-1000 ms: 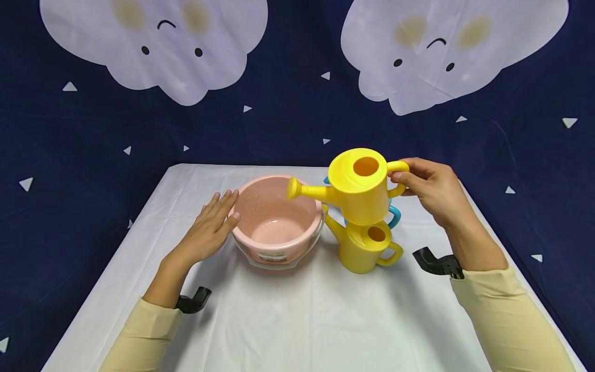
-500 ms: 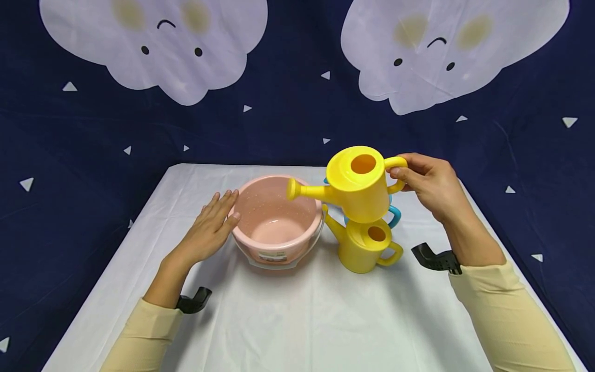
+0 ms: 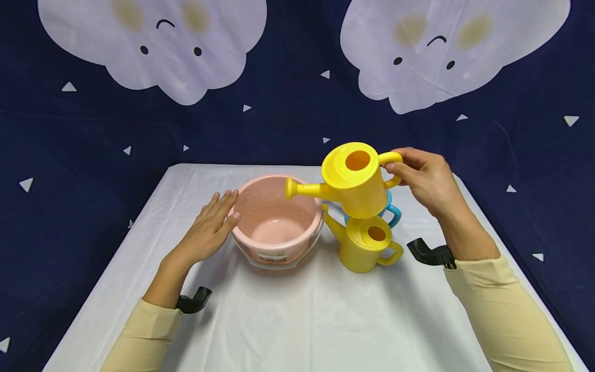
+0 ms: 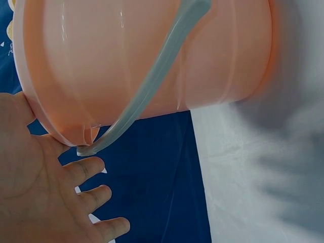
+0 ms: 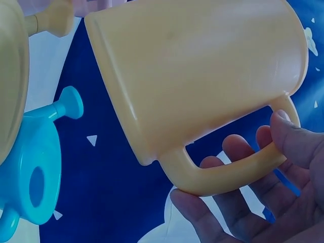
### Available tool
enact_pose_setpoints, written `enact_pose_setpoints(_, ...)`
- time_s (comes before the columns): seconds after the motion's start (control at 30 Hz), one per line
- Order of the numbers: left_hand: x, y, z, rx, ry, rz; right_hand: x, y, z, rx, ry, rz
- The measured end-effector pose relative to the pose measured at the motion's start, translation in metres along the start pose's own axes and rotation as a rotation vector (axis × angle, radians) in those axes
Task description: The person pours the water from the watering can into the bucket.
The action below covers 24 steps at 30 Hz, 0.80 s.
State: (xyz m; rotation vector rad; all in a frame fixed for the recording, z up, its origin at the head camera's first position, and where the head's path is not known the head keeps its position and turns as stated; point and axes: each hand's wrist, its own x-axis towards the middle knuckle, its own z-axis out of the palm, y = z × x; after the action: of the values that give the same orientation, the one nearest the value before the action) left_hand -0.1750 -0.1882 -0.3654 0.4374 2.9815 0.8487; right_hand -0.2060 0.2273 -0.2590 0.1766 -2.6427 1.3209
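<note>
My right hand point(image 3: 425, 178) grips the handle of a yellow watering can point(image 3: 355, 181), held up in the air and tilted with its spout over the right rim of a pink bucket point(image 3: 274, 242). In the right wrist view the fingers curl round the can's handle point(image 5: 228, 174). My left hand point(image 3: 204, 230) rests against the bucket's left rim with its fingers straight; the left wrist view shows the palm point(image 4: 40, 182) beside the rim and the grey bail handle point(image 4: 152, 81). Below the raised can stands a second yellow watering can point(image 3: 360, 248) on the table.
A blue watering can point(image 3: 395, 216) stands behind the second yellow one, mostly hidden in the head view. White cloth covers the table point(image 3: 288, 320). A dark blue backdrop point(image 3: 293, 134) with clouds hangs behind it.
The right hand has moved slightly up and to the left, and the held watering can has tipped a bit more toward the bucket. The left hand and bucket have stayed put.
</note>
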Motion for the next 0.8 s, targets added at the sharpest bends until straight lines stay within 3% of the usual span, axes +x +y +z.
enact_pose_setpoints(0.8, 0.0, 0.0, 0.0, 0.004, 0.007, 0.006, 0.003, -0.014, 0.002, -0.052, 0.03, -0.019)
